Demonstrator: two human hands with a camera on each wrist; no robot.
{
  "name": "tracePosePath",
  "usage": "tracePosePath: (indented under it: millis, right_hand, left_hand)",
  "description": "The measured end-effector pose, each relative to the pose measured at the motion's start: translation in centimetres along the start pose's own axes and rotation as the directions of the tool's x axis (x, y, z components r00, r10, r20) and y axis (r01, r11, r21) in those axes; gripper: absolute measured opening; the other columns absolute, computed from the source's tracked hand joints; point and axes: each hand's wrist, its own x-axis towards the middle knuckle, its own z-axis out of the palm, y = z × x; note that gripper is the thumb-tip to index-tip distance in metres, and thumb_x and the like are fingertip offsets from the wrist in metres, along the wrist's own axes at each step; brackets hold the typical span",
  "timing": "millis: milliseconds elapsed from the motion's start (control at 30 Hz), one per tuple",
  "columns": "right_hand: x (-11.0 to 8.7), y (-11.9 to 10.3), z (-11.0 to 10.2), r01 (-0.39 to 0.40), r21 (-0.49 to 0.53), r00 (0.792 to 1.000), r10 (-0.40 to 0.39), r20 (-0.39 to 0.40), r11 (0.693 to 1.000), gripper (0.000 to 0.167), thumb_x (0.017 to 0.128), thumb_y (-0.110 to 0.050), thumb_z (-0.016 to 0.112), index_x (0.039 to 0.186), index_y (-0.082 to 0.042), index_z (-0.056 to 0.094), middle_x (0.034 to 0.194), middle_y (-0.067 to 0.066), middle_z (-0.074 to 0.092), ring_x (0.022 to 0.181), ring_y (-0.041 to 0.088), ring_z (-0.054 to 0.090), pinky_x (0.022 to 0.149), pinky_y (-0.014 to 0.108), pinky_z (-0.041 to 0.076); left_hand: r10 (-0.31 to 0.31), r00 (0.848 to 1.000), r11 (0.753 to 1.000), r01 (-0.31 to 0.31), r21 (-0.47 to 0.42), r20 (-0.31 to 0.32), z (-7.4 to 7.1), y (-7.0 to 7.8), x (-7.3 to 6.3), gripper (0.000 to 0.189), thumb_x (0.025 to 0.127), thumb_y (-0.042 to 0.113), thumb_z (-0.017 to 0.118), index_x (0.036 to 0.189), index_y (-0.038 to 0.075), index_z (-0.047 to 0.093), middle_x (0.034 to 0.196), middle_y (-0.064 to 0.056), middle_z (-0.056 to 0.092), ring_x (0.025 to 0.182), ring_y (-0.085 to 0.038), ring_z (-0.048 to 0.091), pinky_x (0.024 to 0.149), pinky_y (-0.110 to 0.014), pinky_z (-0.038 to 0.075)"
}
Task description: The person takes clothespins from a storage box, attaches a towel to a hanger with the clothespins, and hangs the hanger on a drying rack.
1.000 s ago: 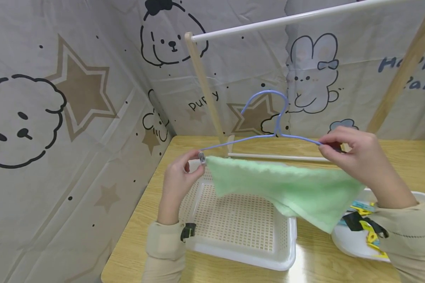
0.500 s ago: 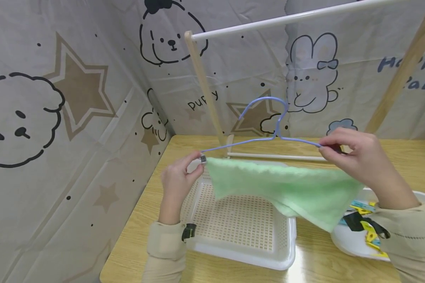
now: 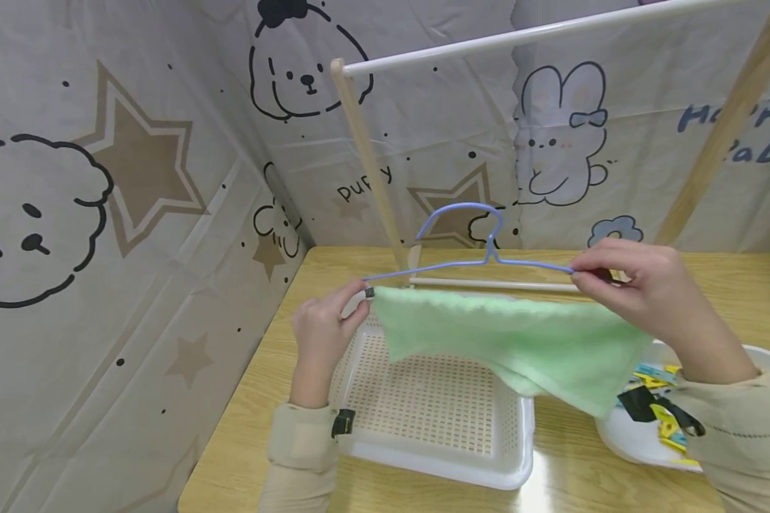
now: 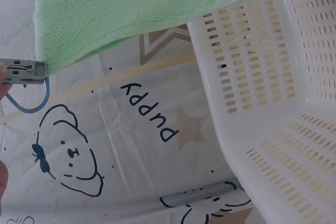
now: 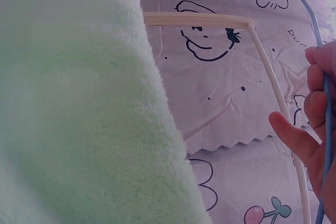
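A blue wire hanger (image 3: 449, 265) is held up over the table, its hook tilted toward the left. A light green towel (image 3: 475, 320) hangs below it. My left hand (image 3: 324, 328) pinches a grey clothespin (image 4: 26, 72) at the hanger's left end, where the clothespin bites the towel's corner. With thumb and fingers, my right hand (image 3: 638, 285) grips the hanger's right arm. A small dark piece (image 3: 603, 274) shows by that hand, partly hidden by the fingers. In the right wrist view the hanger wire (image 5: 328, 119) runs along the right hand, and the towel fills the left side.
Beneath the towel stands a white perforated basket (image 3: 452, 474). A white bowl (image 3: 635, 452) with several yellow and blue clothespins (image 3: 670, 431) is at the right. Behind rises a rack with wooden posts (image 3: 368, 157) and a white top rod (image 3: 488, 46).
The hanger's hook has tipped downward and shifted slightly left. Both hands keep their hold, with little movement, and the towel hangs nearly the same.
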Motion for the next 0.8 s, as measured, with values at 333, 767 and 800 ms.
tracePosePath:
  millis: [333,767,800]
  right_hand:
    - [-0.1,-0.04,0.14,0.005,-0.019,1.0,-0.005,0.002,1.0,0.044,0.09,-0.038,0.05,0.071,-0.002,0.065,0.066,0.0,0.057,0.064,-0.003,0.044,0.053,0.009,0.037]
    - [-0.16,-0.11,0.1,0.007,-0.049,1.0,-0.008,-0.012,0.999,0.044,0.09,-0.038,0.049,0.07,-0.001,0.065,0.065,0.0,0.057,0.062,-0.003,0.044,0.053,0.008,0.038]
    - [-0.15,-0.16,0.12,0.009,-0.046,1.0,-0.01,-0.013,0.999,0.044,0.09,-0.038,0.049,0.07,-0.001,0.064,0.065,0.0,0.057,0.062,-0.003,0.044,0.053,0.008,0.038]
  left_hand:
    - [0.04,0.999,0.998,-0.041,0.044,0.027,0.27,0.16,-0.11,0.018,0.07,0.02,0.073,0.086,0.013,0.068,0.066,0.0,0.067,0.035,-0.008,0.022,0.036,-0.023,0.021]
    - [0.027,0.998,0.999,-0.029,0.04,0.058,0.43,0.72,-0.06,0.019,0.069,0.02,0.072,0.086,0.013,0.069,0.049,-0.001,0.058,0.037,-0.008,0.019,0.037,-0.024,0.021]
    - [0.032,0.998,0.998,-0.034,0.044,0.05,0.51,0.74,-0.08,0.019,0.069,0.02,0.072,0.086,0.013,0.069,0.049,0.0,0.058,0.037,-0.008,0.019,0.037,-0.024,0.021]
